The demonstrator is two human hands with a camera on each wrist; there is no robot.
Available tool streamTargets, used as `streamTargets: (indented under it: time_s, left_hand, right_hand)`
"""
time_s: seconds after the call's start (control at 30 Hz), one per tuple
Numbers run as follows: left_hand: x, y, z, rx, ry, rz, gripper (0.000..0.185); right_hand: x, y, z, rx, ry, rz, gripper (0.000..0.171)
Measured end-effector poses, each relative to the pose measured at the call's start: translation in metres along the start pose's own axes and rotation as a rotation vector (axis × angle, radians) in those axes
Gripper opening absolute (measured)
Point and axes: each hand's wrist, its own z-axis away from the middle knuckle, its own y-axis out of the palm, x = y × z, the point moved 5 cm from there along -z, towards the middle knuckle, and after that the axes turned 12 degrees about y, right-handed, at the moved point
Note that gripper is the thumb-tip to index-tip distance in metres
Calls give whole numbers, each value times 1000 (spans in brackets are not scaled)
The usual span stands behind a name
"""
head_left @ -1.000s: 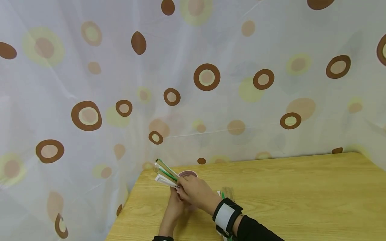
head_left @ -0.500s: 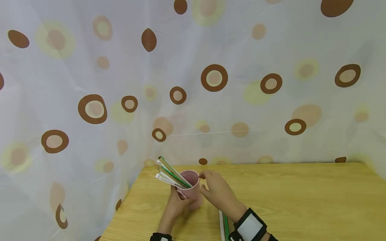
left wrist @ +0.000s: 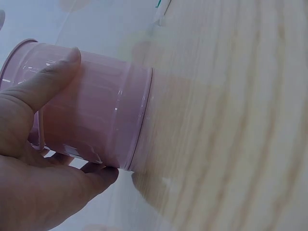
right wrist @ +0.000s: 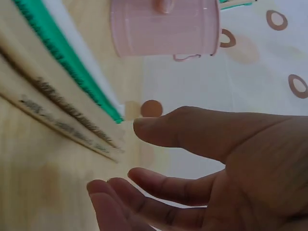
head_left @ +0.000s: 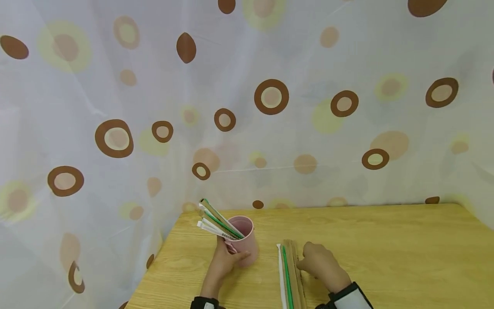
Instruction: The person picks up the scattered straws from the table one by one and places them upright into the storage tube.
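1. The left hand [head_left: 223, 267] grips the pink cup [head_left: 244, 240] from the side, thumb and fingers curled round its wall; the left wrist view shows the thumb lying along it.
2. The cup stands upright on the table [head_left: 386, 249], near its back left corner, with several wrapped chopsticks [head_left: 216, 223] leaning out to the left.
3. The right hand [head_left: 320, 266] is loosely open, fingers relaxed and parted, holding nothing.
4. Its fingertips sit just beside the packets [head_left: 289, 274] lying flat on the table; whether they touch is unclear.
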Motion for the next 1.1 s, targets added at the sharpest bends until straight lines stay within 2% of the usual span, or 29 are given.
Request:
streamTargets:
  time_s: [0.17, 0.37, 0.63, 0.83, 0.97, 1.1]
  left_hand:
    - [0, 0, 1, -4, -6, 1, 107]
    - [1, 2, 3, 0, -8, -2, 107]
    - [0, 2, 1, -8, -6, 26, 112]
    - [1, 2, 2, 10, -17, 4, 113]
    - [2, 3, 2, 12, -27, 5, 112]
    - [1, 2, 2, 9, -3, 15, 112]
  right_hand:
    - [-14, 16, 1, 8, 24, -51, 21]
    - [-23, 29, 0, 1, 77, -2, 19]
    - [-23, 27, 0, -52, 109, 39, 24]
    - [-26, 26, 1, -81, 160, 24, 27]
    - [-29, 27, -1, -74, 187, 12, 29]
    - [-29, 26, -3, -59, 197, 9, 30]
